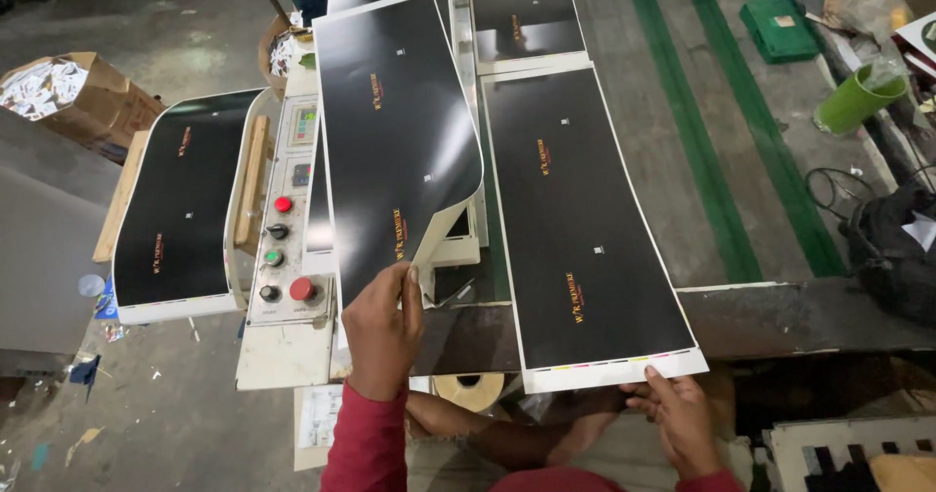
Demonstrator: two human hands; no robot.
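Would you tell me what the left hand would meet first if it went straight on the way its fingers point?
The left hand already grips the curled black sheet; straight on, it would probably slide up that sheet, though depth is unclear.

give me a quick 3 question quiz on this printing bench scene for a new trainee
1. True or false: the left hand is lifting a black sheet by its near edge so that it curls upward.
2. Which thing does the right hand touch? A) the green cup B) the white near edge of the flat black sheet C) the cardboard box
3. Fill in: the biggest button on the control panel, nearest the left hand, is coloured ____.

Key: 1 true; 2 B; 3 red, the red button.
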